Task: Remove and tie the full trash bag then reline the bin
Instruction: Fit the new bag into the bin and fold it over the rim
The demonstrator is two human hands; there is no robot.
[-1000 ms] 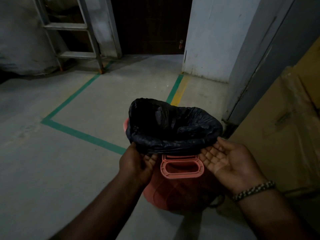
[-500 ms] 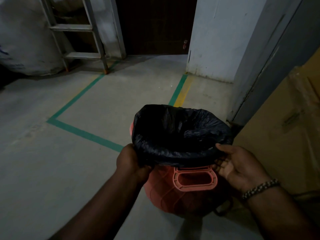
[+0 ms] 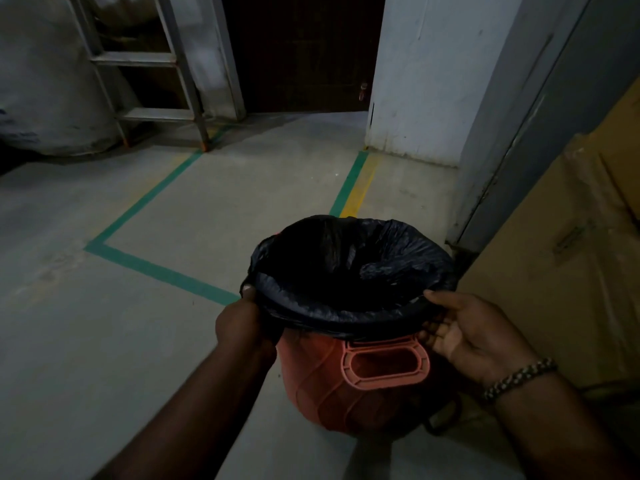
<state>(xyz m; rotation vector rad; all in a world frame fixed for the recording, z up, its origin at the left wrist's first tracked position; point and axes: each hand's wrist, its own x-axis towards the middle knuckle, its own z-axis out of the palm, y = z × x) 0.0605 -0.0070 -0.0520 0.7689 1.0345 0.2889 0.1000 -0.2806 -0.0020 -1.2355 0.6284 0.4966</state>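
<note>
Both hands are gripping the black bag's [image 3: 349, 271] rolled edge over the red bin [image 3: 346, 386] on the floor: left hand [image 3: 242, 323] pinching it shut, right hand [image 3: 464, 327] cupping it, fingers half curled.

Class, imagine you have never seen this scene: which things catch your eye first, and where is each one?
The black trash bag draws the eye first, low and centre, its mouth folded over the rim of a salmon-pink bin. The left hand and the right hand, with a beaded bracelet on its wrist, grip the bag's edge on either side. Behind, green tape lines cross the grey floor toward a metal ladder at upper left.
</note>
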